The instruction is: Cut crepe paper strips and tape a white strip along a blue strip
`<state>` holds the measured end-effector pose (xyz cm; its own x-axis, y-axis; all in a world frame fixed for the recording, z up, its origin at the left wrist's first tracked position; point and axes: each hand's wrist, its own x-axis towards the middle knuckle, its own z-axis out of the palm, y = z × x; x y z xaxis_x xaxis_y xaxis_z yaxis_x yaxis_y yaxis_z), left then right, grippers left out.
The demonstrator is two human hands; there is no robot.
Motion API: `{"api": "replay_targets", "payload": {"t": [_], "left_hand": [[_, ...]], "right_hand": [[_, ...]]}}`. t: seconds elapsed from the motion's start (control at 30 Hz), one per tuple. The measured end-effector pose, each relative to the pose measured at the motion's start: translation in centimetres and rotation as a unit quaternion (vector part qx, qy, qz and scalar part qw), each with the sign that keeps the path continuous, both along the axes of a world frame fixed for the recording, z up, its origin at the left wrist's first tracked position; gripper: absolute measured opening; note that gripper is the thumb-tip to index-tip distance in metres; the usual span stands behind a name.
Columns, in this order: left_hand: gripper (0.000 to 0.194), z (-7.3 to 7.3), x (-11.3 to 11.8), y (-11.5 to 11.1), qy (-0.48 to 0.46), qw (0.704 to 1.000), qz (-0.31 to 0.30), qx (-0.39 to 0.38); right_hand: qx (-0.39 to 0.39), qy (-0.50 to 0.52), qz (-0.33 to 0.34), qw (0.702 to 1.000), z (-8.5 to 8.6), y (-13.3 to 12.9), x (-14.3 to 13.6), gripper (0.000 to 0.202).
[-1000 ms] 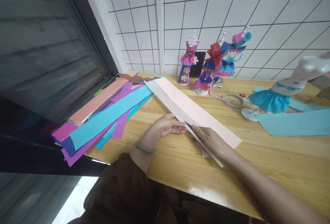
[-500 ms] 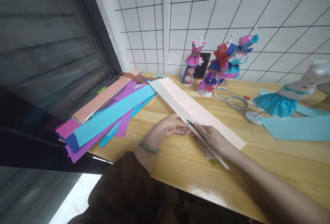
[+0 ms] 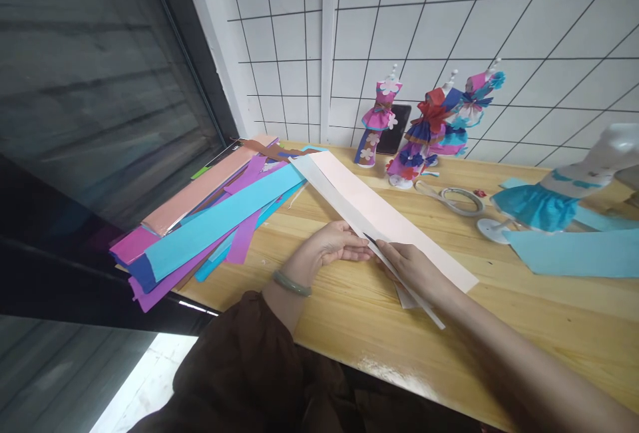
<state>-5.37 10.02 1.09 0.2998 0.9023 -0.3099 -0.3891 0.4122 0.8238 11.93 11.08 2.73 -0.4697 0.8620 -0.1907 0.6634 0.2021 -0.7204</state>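
Note:
A long white paper strip (image 3: 332, 199) runs diagonally over the wooden table, partly over a pale pink strip (image 3: 384, 210). My left hand (image 3: 344, 245) pinches the white strip's near edge. Just to its right, my right hand (image 3: 407, 267) is closed on scissors; only their dark blade tips (image 3: 370, 239) show, at the paper's edge. A narrow sliver of white paper (image 3: 430, 313) sticks out below my right hand. The scissors' handles are hidden by that hand.
Coloured paper strips (image 3: 219, 227) are piled at the left. Small dress forms in paper outfits (image 3: 382, 120) stand at the back. A tape roll (image 3: 462, 201), a form in a blue skirt (image 3: 539, 207) and light blue paper (image 3: 574, 253) lie or stand at the right.
The view has shifted slightly. Both hands stay at the same place on the white paper, with the blade tips barely moved along it.

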Motion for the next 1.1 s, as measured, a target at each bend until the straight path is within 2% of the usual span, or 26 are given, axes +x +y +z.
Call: {"api": "replay_targets", "payload": {"t": [0.17, 0.3, 0.47, 0.9, 1.1], "left_hand": [[0.023, 0.5, -0.4, 0.1, 0.012, 1.0, -0.001, -0.026], [0.023, 0.8, -0.7, 0.2, 0.027, 0.998, 0.034, -0.039], [0.023, 0.4, -0.7, 0.3, 0.02, 0.998, 0.039, -0.038], [0.024, -0.5, -0.9, 0.4, 0.0, 1.0, 0.023, 0.002], [0.025, -0.6, -1.0, 0.4, -0.002, 1.0, 0.014, 0.013]], "right_hand": [[0.013, -0.001, -0.006, 1.0, 0.0, -0.1, -0.1, 0.055], [0.023, -0.011, -0.014, 1.0, -0.1, -0.2, 0.0, 0.057], [-0.034, 0.0, -0.008, 0.999, -0.1, -0.2, -0.1, 0.061], [-0.04, -0.024, 0.002, 0.999, 0.9, 0.4, -1.5, 0.057], [-0.023, -0.024, 0.001, 0.999, 0.6, 0.4, -1.5, 0.057]]}}
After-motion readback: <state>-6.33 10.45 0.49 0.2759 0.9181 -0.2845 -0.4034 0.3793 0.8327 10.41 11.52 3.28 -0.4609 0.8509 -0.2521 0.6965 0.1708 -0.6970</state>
